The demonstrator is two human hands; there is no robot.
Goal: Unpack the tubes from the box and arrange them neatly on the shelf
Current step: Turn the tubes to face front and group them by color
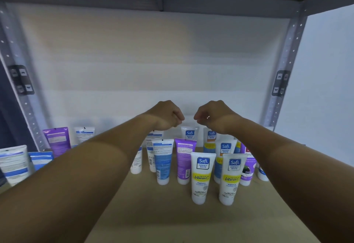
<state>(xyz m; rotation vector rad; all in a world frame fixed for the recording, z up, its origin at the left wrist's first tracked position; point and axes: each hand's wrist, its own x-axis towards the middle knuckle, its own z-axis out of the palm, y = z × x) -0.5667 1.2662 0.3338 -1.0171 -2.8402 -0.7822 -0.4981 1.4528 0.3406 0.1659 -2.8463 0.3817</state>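
Your left hand point(164, 115) and right hand point(212, 116) hang side by side, apart, above the back row of tubes point(201, 175). Fingers of both curl downward; whether they pinch anything you cannot tell. Tubes stand cap-down on the shelf point(172, 214), white, blue and purple, in loose rows. No box in view.

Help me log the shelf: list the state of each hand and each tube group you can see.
left hand: raised, fingers curled, holding nothing
right hand: raised, fingers curled, holding nothing
yellow-label tubes: upright on caps, fronts forward
purple tube: upright, back label forward
blue tube: upright, back label forward
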